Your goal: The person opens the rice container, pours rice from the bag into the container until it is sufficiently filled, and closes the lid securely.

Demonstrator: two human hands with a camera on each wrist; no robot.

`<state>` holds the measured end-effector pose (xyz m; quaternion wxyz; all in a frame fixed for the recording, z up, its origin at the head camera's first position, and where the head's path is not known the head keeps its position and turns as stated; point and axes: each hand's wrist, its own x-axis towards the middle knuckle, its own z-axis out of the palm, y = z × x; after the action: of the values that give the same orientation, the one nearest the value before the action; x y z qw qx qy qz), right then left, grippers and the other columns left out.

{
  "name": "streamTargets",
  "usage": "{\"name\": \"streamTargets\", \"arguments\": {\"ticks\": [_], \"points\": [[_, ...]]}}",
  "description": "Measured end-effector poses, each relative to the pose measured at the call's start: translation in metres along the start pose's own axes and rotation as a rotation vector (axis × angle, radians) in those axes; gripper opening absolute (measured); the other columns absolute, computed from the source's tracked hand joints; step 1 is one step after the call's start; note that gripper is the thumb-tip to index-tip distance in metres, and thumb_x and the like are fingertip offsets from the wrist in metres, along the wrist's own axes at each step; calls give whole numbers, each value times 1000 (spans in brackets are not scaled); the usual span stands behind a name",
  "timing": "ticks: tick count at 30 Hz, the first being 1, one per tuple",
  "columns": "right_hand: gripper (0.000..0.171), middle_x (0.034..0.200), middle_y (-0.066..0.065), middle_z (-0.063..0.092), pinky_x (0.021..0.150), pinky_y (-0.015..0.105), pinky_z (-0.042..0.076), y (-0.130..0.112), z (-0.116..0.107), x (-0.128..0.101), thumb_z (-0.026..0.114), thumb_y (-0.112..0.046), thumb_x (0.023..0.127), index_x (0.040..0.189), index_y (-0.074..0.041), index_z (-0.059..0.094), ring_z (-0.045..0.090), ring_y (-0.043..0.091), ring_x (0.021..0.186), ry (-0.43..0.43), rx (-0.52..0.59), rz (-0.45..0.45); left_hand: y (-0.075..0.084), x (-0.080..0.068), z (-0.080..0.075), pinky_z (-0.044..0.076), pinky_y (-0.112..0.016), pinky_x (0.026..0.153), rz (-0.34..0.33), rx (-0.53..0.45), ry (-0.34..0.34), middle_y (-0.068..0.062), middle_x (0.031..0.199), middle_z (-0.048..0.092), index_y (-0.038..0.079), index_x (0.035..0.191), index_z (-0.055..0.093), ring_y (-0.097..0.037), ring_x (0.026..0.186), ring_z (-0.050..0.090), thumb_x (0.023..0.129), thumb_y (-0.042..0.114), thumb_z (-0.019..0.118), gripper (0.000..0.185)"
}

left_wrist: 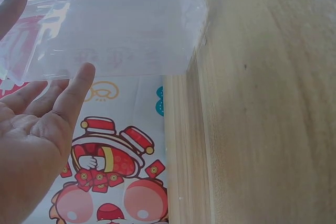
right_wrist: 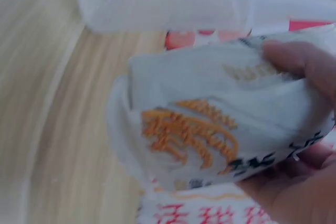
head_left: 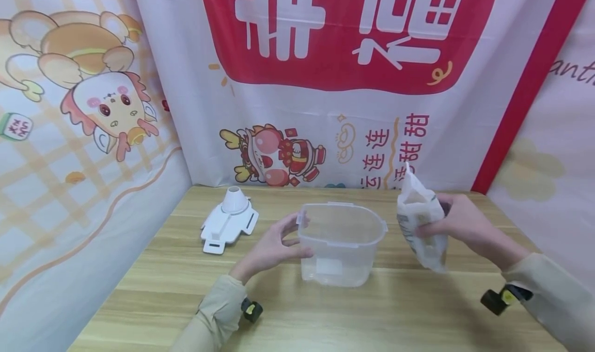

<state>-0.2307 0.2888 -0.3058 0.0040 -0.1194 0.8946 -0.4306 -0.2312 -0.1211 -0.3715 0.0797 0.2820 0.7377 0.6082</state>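
A clear plastic container (head_left: 341, 259) with a wide mouth stands upright on the table. My left hand (head_left: 279, 243) is at its left end, thumb at the near side and fingers toward the back. In the left wrist view those fingers (left_wrist: 79, 90) are fairly straight, right at the container's wall (left_wrist: 126, 30). To the right of the container, my right hand (head_left: 457, 223) grips a white packet (head_left: 420, 223) above the table. The packet's upper end comes to a creased point, and an orange grain print (right_wrist: 184, 135) with dark lettering shows on its side.
A white plastic lid-like piece (head_left: 228, 228) with a cone (head_left: 234, 199) and slotted tabs lies at the left of the wooden table (head_left: 153, 290). Printed cloths hang behind the table (head_left: 288, 98) and along both sides.
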Motion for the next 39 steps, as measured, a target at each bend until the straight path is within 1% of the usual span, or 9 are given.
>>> {"name": "streamTargets", "arguments": {"ticks": [4,9,11,17,25,29,32,36,39], "points": [[68,113,12,68,79,49,55,-22,2,1,90,-31,70,127,-8,61,63,31,96,-29,-26,7,0,0,-1,41,-44,105,-3,5,9,-18,148,42,3,152,32,-34,139,32,81,9,81,86],[60,106,10,70,76,45,56,-41,8,3,90,-28,70,120,-7,65,64,29,91,-54,-34,-16,0,1,-1,42,-43,105,-11,0,15,-16,148,43,4,151,34,-32,139,34,81,8,81,85],[61,105,9,70,74,44,57,-49,8,4,91,-29,69,120,-7,65,65,27,90,-57,-62,-32,0,2,-1,42,-43,105,-10,0,17,-15,147,44,4,151,34,-31,138,35,81,8,82,85],[66,101,9,71,70,45,58,-74,8,7,93,-29,64,121,-6,67,66,25,85,-61,-202,-60,0,3,0,42,-43,105,4,7,11,-17,148,43,5,151,34,-31,139,34,82,10,81,85],[61,89,5,70,62,39,58,-97,13,15,94,-24,57,111,-6,72,65,22,72,-78,-389,-99,4,2,0,41,-44,105,-9,-1,13,-18,149,42,7,152,34,-32,140,33,82,9,81,85],[57,87,4,69,61,38,57,-104,15,20,93,-20,54,105,-6,73,64,22,72,-88,-450,-104,3,2,0,40,-45,106,-16,0,13,-18,148,42,6,152,33,-32,139,33,82,9,81,85],[54,85,3,68,63,38,57,-107,16,22,93,-18,52,102,-7,73,63,22,73,-98,-475,-110,-7,5,-1,40,-46,106,-21,6,15,-15,148,43,6,152,32,-30,139,34,81,8,81,87],[51,83,2,67,64,37,56,-112,19,24,91,-13,51,99,-8,74,62,21,72,-116,-500,-142,-22,8,-3,41,-45,105,-27,6,23,-11,148,44,11,152,34,-28,138,35,80,9,82,87],[47,80,0,67,63,36,56,-116,22,27,90,-11,51,95,-9,74,62,20,70,-136,-521,-177,-26,7,-3,42,-44,105,-28,-3,27,-9,148,44,15,151,37,-26,138,36,80,11,83,85]]}}
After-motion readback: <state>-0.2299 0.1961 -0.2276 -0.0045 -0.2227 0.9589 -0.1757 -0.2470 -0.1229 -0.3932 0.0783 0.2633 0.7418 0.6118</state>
